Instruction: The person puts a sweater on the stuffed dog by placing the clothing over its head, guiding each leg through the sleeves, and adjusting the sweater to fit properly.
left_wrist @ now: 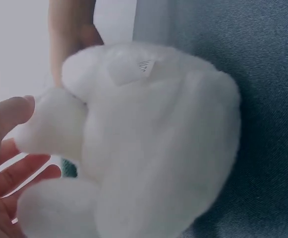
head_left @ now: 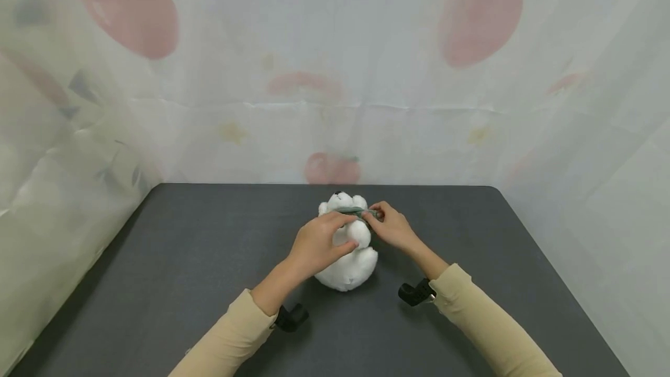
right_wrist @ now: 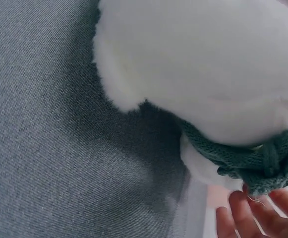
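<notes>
Head view: pinching the knitted scarf (head_left: pixel 357 212) with both grips, left hand (head_left: pixel 319 243) and right hand (head_left: pixel 394 228), best worked gently at the white plush bear (head_left: pixel 349 266) on the bench (head_left: pixel 183 260).

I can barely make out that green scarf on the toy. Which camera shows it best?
The right wrist view: the knitted scarf fills the lower right, its knot clear beside the right hand. The head view shows only a thin green strip between both hands. The left wrist view shows just a sliver behind the toy.
</notes>
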